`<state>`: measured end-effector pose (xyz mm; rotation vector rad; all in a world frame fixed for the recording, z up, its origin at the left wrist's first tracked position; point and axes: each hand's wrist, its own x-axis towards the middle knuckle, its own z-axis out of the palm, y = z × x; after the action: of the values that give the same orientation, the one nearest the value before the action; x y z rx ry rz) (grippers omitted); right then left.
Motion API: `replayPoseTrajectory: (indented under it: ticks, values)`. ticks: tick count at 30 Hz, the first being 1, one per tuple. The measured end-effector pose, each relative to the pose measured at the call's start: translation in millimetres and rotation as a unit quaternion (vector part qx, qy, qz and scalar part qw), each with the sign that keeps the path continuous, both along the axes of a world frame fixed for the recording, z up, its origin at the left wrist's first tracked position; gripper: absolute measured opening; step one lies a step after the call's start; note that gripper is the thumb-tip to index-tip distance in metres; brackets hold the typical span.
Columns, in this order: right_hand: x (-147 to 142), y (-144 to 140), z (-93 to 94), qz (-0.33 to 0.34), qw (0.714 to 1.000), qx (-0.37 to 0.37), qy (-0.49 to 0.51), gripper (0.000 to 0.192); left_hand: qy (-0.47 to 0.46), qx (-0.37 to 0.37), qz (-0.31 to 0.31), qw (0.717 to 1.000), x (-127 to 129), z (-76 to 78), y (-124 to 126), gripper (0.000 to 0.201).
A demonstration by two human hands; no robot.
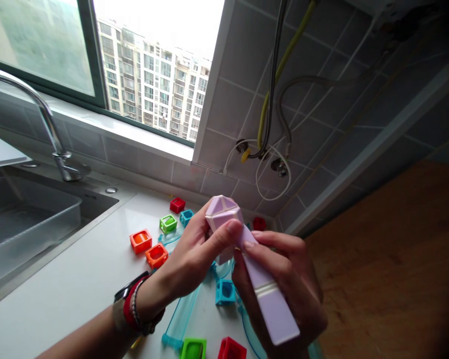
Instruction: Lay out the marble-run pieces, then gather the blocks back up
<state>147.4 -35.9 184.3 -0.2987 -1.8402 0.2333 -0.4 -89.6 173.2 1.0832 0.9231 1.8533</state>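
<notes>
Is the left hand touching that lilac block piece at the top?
Touching. The head view shows the left hand with its thumb pressed on the lilac block piece, its other fingers wrapped behind.

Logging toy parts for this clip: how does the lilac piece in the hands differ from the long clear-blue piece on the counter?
The lilac piece is opaque and held off the counter by the left hand and right hand; the clear-blue piece is see-through, lies flat and is untouched. The lilac piece ends in a faceted block; the clear-blue piece looks like an open channel. Both are long plastic parts.
</notes>
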Motion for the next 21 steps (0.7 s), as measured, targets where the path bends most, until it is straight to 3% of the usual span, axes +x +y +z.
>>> replayPoseTrajectory:
  ticks: [2,5,10,14,21]
  values:
    - [1,-1,2.5,-0.002,1.0,0.016,-0.006,0.036,-0.004,-0.001,-0.01,1.0,2,0.8,3,0.038]
    - [1,-1,4.7,0.016,0.999,-0.026,0.017,0.035,-0.028,-0.007,-0.006,1.0,5,3.8,5,0.04]
    - [-5,-3,-3.2,0.043,0.981,-0.164,0.098,0.033,-0.076,0.01,0.008,0.997,5,7.1,5,0.049]
    - [-8,1,-10.2,0.069,0.946,-0.266,0.175,0.022,-0.062,0.035,-0.029,0.997,2,4.3,4,0.057]
    - [-11,16,-10.6,0.115,0.926,-0.299,0.201,0.021,-0.076,0.036,-0.048,0.995,2,-0.8,3,0.05]
